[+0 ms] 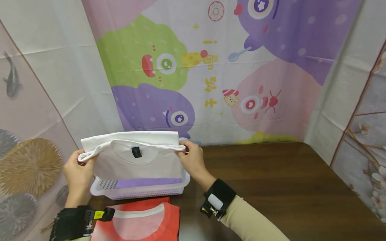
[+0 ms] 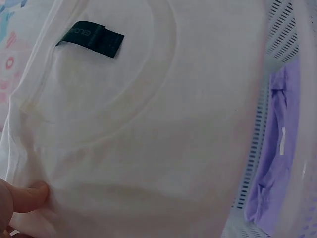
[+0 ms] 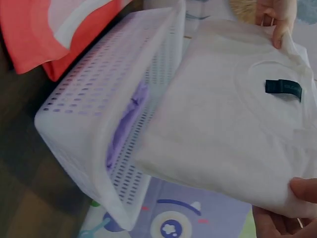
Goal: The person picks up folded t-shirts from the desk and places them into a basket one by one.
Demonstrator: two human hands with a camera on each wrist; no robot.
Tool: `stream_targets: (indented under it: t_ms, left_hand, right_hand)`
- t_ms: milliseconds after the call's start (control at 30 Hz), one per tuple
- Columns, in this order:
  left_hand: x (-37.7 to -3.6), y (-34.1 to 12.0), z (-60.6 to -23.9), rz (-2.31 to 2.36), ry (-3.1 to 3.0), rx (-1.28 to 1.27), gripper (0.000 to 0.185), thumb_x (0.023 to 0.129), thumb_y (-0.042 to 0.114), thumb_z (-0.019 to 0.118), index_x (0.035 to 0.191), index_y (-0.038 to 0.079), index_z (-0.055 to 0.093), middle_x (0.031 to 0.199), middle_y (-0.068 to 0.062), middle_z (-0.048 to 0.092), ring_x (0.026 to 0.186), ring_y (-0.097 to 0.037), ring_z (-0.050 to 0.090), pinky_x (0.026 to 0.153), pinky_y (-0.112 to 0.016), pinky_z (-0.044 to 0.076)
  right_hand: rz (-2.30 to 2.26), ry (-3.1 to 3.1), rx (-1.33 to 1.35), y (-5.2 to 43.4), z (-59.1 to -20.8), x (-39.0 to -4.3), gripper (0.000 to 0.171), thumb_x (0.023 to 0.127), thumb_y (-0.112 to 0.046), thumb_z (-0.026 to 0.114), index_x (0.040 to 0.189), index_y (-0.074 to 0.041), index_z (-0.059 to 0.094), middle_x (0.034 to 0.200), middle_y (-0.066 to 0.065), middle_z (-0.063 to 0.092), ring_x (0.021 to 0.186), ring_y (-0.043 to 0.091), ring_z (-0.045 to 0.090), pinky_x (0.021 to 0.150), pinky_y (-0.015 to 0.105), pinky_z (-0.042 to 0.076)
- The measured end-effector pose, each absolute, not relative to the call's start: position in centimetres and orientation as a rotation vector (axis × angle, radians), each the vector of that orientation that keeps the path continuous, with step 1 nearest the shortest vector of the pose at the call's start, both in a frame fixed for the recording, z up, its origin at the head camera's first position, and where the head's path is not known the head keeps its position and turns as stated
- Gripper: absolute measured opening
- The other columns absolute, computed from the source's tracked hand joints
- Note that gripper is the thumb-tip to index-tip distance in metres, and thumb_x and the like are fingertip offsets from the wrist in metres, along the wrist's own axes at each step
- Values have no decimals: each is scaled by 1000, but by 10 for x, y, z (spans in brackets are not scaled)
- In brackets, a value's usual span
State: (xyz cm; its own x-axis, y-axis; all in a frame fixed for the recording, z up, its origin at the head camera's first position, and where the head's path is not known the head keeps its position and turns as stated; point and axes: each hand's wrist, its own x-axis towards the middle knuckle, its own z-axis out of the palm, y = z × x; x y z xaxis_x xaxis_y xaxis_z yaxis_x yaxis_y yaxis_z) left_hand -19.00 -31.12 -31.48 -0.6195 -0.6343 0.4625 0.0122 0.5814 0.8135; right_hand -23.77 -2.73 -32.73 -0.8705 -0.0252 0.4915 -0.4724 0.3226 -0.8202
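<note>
Left hand (image 1: 79,170) and right hand (image 1: 193,159) pinching folded white shirt (image 1: 138,160) at top corners over basket (image 1: 141,191). Likely light, limp, sagging; corner holds seeming best.

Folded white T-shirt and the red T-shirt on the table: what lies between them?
In the head view, the near wall of the white perforated plastic basket lies between the folded white T-shirt and the red T-shirt.
</note>
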Motion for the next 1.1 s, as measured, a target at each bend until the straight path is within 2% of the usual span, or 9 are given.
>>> stream_targets:
  t_ms: [233,333,633,767,900,1000,1100]
  left_hand:
    - [-196,-321,-331,-1037,-2029,518,27,89,14,67,109,-4,63,69,38,37,66,15,39,60,-4,33]
    - [-197,-324,-341,-1007,-2036,510,25,87,12,69,106,-3,64,67,39,36,64,16,38,59,-4,32]
    - [-197,-332,-362,-992,-2113,500,25,86,9,70,106,-4,63,68,30,39,63,8,37,55,-11,33]
    - [-199,-333,-367,-959,-2133,497,25,86,10,70,105,-4,63,72,15,51,62,6,37,54,-13,32]
    - [-202,-330,-373,-952,-2158,482,24,87,11,69,105,-4,62,89,-17,64,65,9,36,56,-12,31]
    - [-202,-330,-375,-953,-2147,465,24,86,10,69,105,-5,62,99,-24,66,66,12,35,58,-10,30]
    - [-202,-332,-377,-951,-2137,459,24,86,8,70,104,-5,62,98,-25,65,66,12,34,57,-10,30]
  right_hand:
    - [1583,-2198,431,-40,-342,-246,12,80,-2,70,91,3,69,85,19,73,75,22,67,62,17,49]
    - [1601,-2205,404,-44,-351,-248,13,81,-2,71,92,3,70,85,18,73,74,21,66,62,17,49]
    - [1605,-2228,370,-50,-376,-252,14,81,-2,70,94,3,70,87,19,74,76,23,67,65,22,51]
    - [1603,-2236,346,-50,-381,-254,14,80,-3,70,93,2,70,84,18,74,73,19,65,64,19,49]
    - [1599,-2245,297,-49,-386,-256,12,79,-3,71,91,1,70,80,17,73,70,14,60,61,18,46]
    - [1603,-2257,290,-49,-388,-256,12,80,-4,71,91,1,70,79,16,72,69,13,58,60,18,44]
    - [1607,-2266,294,-51,-390,-256,12,80,-5,71,90,1,70,77,16,70,68,12,55,59,17,41]
